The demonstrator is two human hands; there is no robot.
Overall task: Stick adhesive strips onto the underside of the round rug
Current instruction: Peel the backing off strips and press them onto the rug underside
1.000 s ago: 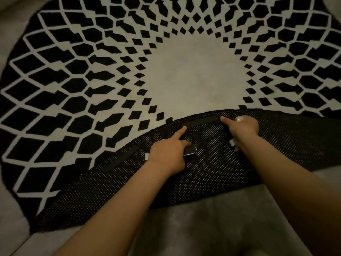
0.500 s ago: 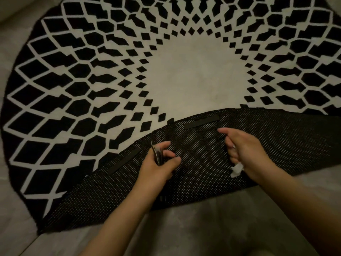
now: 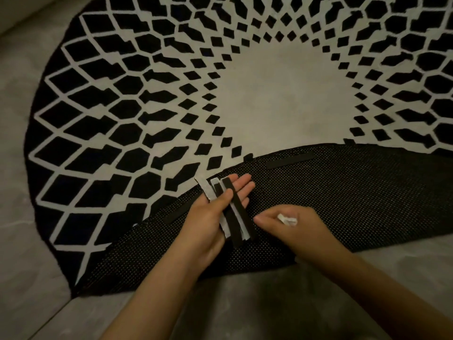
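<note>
Two strips [image 3: 290,160] stuck on the rug's [image 3: 122,106] folded-over underside [image 3: 343,197]. Our left hand [image 3: 215,212] holds the spare strips [image 3: 232,214], thumb clamped; right hand [image 3: 291,227] grips crumpled backing paper [image 3: 287,220]. We reckon several remain.

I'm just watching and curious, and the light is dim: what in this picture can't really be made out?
All in the head view:
- How many loose strips the left hand holds: they overlap, and the thumb crosses them.
- What the crumpled white scrap in the right hand is: too small, partly hidden by curled fingers.
- The rug's far and right parts: cut off by the frame edges.
- The stuck strip near the left hand: that hand covers one end.
</note>
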